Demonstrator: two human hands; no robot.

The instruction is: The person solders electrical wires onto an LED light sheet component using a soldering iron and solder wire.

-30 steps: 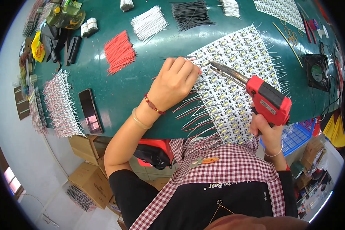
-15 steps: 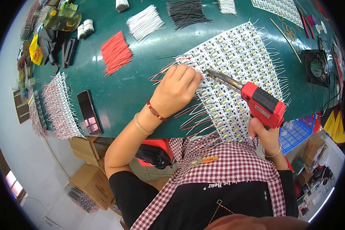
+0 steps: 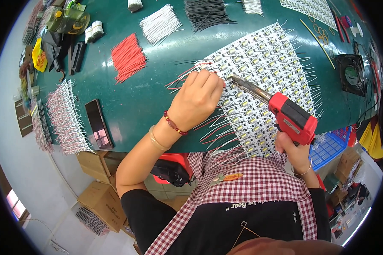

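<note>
Right hand (image 3: pixel 290 146): grip clamped round red-and-black soldering gun (image 3: pixel 294 118). Left hand (image 3: pixel 198 95) at left edge of white flat LED-board panel (image 3: pixel 266 78) on glossy green surface (image 3: pixel 157 85); fingertips hidden, can't tell its grip. Panel likely light, stiff, fragile: hold edges; gun by handle

phone (image 3: pixel 98 123) lying left | black fan (image 3: pixel 352 76) right | blue basket (image 3: pixel 326 154) | cardboard box (image 3: pixel 101 205)

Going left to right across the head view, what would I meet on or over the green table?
Wired white strips, phone, red wire bundle, left hand, red soldering gun, black fan.
</note>
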